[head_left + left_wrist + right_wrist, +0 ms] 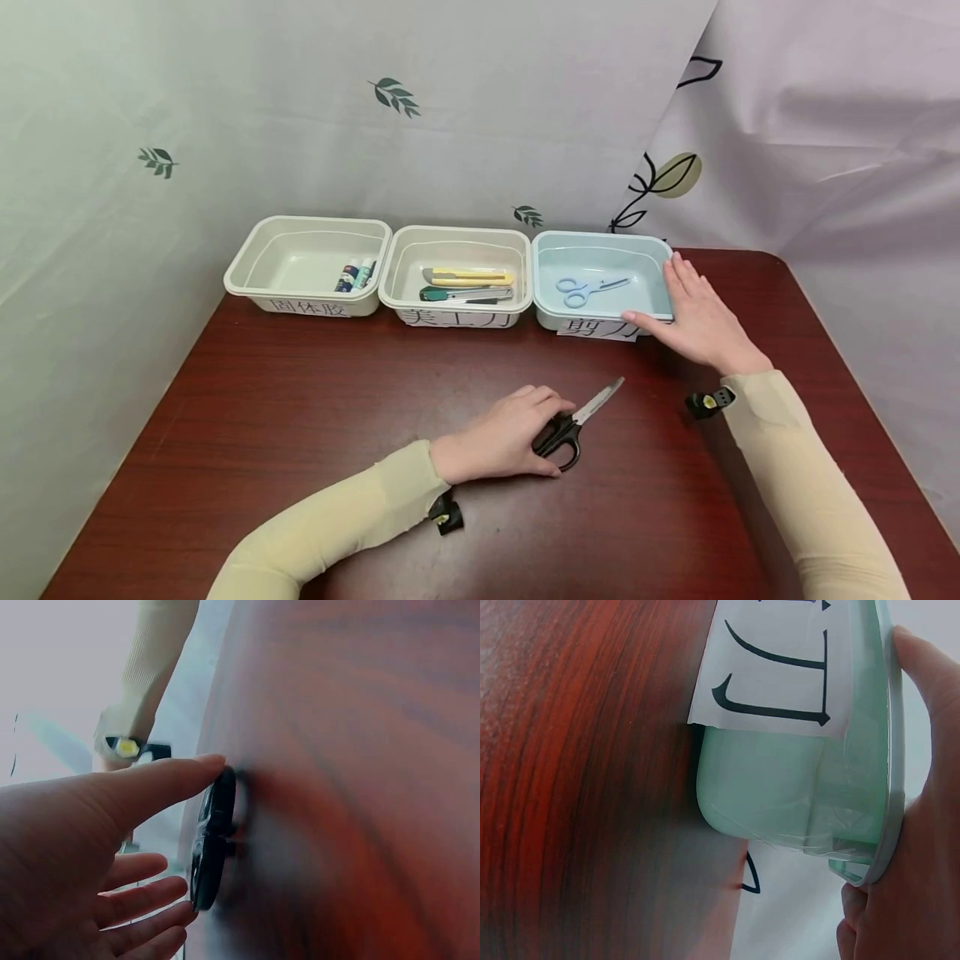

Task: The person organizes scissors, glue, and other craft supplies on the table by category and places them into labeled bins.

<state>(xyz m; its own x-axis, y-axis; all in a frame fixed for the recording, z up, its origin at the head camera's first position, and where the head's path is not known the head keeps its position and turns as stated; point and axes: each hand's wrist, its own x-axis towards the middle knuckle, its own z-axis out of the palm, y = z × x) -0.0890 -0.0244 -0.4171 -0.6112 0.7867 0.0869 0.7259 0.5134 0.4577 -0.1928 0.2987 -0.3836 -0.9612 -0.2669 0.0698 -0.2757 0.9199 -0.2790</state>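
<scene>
On the tabletop lie black-handled scissors [599,402], their metal blades pointing away to the right. My left hand [501,432] holds them by the handles, thumb at the near side and fingers at the far side; the left wrist view shows the black handle [214,832] between thumb and fingertips, close over the wood. At the right, my right hand [703,318] rests on the front right corner of a light blue bin [550,320]. Its thumb lies on the front rim and its fingers stretch along the right rim. Small blue scissors [592,288] lie inside that bin.
Left of the blue bin stands a cream bin [417,317] holding yellow and green utility knives [468,293]. Farther left, another cream bin [256,302] holds glue sticks [354,277]. Paper labels [597,329] mark the fronts. A patterned curtain [465,108] hangs behind the table [315,383].
</scene>
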